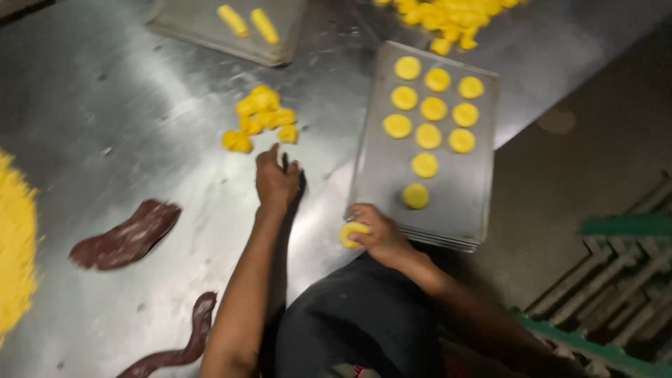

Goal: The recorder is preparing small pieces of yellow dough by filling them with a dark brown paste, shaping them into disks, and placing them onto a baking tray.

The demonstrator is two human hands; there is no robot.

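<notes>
My right hand [378,234] grips a flattened yellow dough piece [352,231] at the near left corner of a metal baking tray [392,178]. Several round yellow dough discs [428,108] lie in rows on that tray. My left hand [275,180] rests on the steel table, fingers curled, just below a small pile of yellow dough chunks [260,119]; whether it holds anything cannot be told.
A second tray [210,31] with two yellow dough logs sits at the top. More yellow chunks [448,17] lie at the top right. Brown dough strips [126,238] lie at the left, and a yellow mass [14,245] at the far left edge. Green crates [616,280] stand at the right.
</notes>
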